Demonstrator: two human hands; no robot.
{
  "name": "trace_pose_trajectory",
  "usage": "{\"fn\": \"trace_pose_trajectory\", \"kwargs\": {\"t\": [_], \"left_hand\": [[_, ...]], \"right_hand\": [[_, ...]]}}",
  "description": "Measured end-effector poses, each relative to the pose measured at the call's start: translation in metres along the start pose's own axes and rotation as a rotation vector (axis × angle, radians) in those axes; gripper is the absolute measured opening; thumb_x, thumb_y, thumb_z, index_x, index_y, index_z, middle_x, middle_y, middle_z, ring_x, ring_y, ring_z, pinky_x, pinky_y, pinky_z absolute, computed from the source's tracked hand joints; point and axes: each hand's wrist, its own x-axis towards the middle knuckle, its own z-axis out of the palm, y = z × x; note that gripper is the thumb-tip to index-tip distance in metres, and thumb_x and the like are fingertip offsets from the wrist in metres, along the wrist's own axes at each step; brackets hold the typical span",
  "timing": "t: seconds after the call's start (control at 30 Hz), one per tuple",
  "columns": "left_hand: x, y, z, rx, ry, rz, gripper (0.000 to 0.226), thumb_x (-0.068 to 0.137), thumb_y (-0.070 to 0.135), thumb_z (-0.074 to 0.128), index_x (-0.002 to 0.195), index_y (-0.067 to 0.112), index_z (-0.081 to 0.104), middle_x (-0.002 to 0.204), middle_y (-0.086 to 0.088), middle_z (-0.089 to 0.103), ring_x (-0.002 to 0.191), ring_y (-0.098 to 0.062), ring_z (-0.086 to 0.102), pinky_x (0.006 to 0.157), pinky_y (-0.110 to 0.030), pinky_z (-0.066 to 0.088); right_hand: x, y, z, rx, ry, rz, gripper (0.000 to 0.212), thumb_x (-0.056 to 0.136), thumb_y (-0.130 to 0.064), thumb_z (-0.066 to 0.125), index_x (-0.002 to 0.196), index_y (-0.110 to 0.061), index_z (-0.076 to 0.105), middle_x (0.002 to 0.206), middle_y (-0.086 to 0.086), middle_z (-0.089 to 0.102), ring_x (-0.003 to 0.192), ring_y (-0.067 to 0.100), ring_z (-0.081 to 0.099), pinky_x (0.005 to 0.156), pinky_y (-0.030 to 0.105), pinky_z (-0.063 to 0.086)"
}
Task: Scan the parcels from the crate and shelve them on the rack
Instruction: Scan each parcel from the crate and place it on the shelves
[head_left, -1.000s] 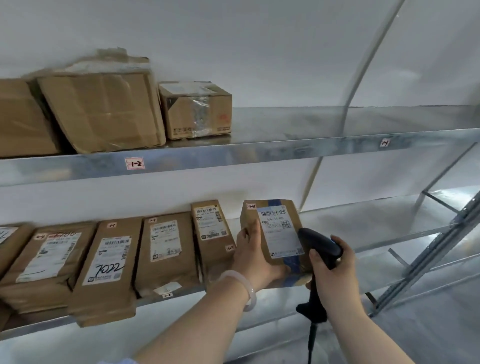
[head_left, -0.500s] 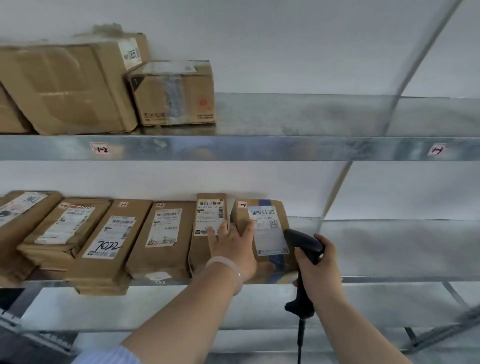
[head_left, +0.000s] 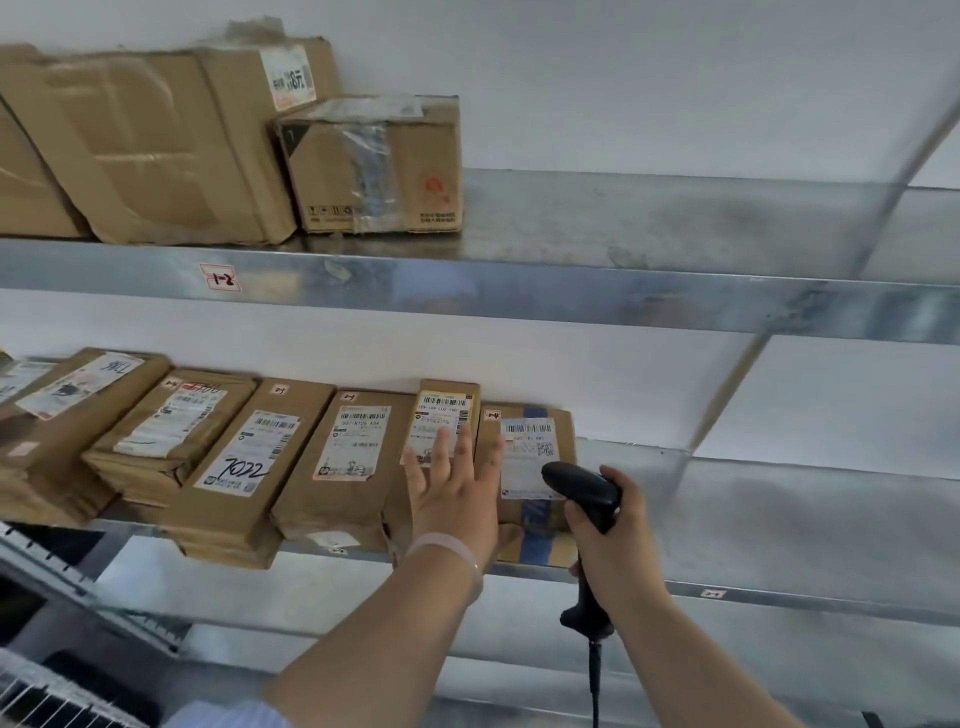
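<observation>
A brown parcel with a white label and blue tape (head_left: 535, 457) lies at the right end of a row of parcels on the middle metal shelf (head_left: 779, 519). My left hand (head_left: 457, 493) hovers with straight, spread fingers over the gap between that parcel and the narrower parcel (head_left: 447, 421) to its left; whether it touches them I cannot tell. My right hand (head_left: 618, 540) grips a black barcode scanner (head_left: 582, 491) by its handle, its head just in front of the blue-taped parcel.
Several more labelled brown parcels (head_left: 244, 457) fill the middle shelf leftward. The upper shelf (head_left: 623, 291), tagged 1-2, carries large cardboard boxes (head_left: 374, 166) at left. White wire racking (head_left: 47, 691) shows at bottom left. A white wall stands behind.
My left hand has let go of the blue-taped parcel, which now lies on the shelf, and its fingers have spread. The view has shifted right and up; the scanner stays in my right hand.
</observation>
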Motion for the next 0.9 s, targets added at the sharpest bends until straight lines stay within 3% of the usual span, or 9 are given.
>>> {"fn": "trace_pose_trajectory", "kwargs": {"t": [0.1,0.23,0.33,0.37,0.47,0.63,0.73,0.9], "left_hand": [[-0.004,-0.003,0.003,-0.021,0.022,0.015,0.097,0.092,0.069,0.046,0.153,0.037,-0.023,0.163,-0.005,-0.027,0.146,-0.033,-0.032,0.104,-0.061,-0.03],[-0.016,-0.024,-0.004,-0.038,0.085,0.027,0.093,0.089,0.077,0.036,0.153,0.04,-0.02,0.161,-0.002,-0.032,0.147,-0.032,-0.03,0.106,-0.061,-0.028],[-0.03,-0.055,-0.016,-0.069,0.133,-0.008,0.088,0.09,0.078,0.032,0.151,0.044,-0.023,0.16,0.0,-0.032,0.149,-0.031,-0.027,0.111,-0.06,-0.023],[-0.037,-0.069,-0.02,-0.08,0.148,-0.025,0.087,0.09,0.078,0.032,0.15,0.045,-0.022,0.161,0.0,-0.03,0.149,-0.03,-0.025,0.112,-0.059,-0.022],[-0.068,-0.124,-0.032,-0.102,0.168,-0.089,0.087,0.089,0.078,0.034,0.152,0.046,-0.017,0.164,0.002,-0.024,0.152,-0.028,-0.019,0.114,-0.057,-0.019],[-0.136,-0.233,-0.034,-0.103,0.198,-0.233,0.082,0.091,0.075,0.033,0.154,0.043,-0.007,0.167,0.001,-0.008,0.154,-0.028,-0.007,0.118,-0.06,-0.004],[-0.193,-0.308,-0.027,-0.075,0.171,-0.351,0.082,0.09,0.077,0.028,0.155,0.043,-0.007,0.168,0.0,-0.006,0.154,-0.027,-0.005,0.118,-0.06,-0.003],[-0.286,-0.416,-0.02,-0.107,0.17,-0.538,0.082,0.088,0.078,0.029,0.155,0.045,-0.004,0.168,0.001,-0.004,0.153,-0.026,-0.003,0.118,-0.058,-0.002]], "right_hand": [[-0.006,-0.004,0.002,-0.008,0.037,-0.07,0.049,0.092,-0.026,0.065,0.118,-0.056,0.036,0.105,-0.014,0.061,0.072,0.027,0.068,0.064,0.042,0.06],[-0.03,-0.019,0.009,-0.024,0.074,-0.202,0.056,0.093,-0.027,0.063,0.109,-0.071,0.033,0.101,-0.025,0.06,0.073,0.011,0.063,0.048,0.03,0.054],[-0.05,-0.04,0.029,-0.026,0.017,-0.292,0.055,0.093,-0.025,0.062,0.119,-0.066,0.035,0.101,-0.039,0.056,0.079,0.008,0.064,0.052,0.034,0.058],[-0.057,-0.047,0.04,-0.029,-0.007,-0.328,0.054,0.093,-0.026,0.063,0.124,-0.062,0.035,0.104,-0.039,0.055,0.083,0.008,0.064,0.059,0.034,0.059],[-0.088,-0.069,0.085,-0.032,-0.102,-0.445,0.056,0.092,-0.029,0.065,0.122,-0.064,0.034,0.106,-0.042,0.057,0.091,-0.008,0.062,0.065,0.008,0.05],[-0.147,-0.087,0.172,0.008,-0.27,-0.492,0.064,0.092,-0.021,0.067,0.118,-0.067,0.032,0.115,-0.034,0.055,0.103,-0.017,0.054,0.075,0.001,0.044],[-0.202,-0.1,0.235,0.004,-0.414,-0.495,0.058,0.093,-0.022,0.065,0.12,-0.062,0.032,0.118,-0.022,0.056,0.104,-0.015,0.054,0.076,0.0,0.043],[-0.292,-0.118,0.331,0.008,-0.616,-0.564,0.058,0.094,-0.019,0.064,0.116,-0.062,0.032,0.116,-0.031,0.052,0.103,-0.007,0.057,0.076,0.004,0.044]]}}
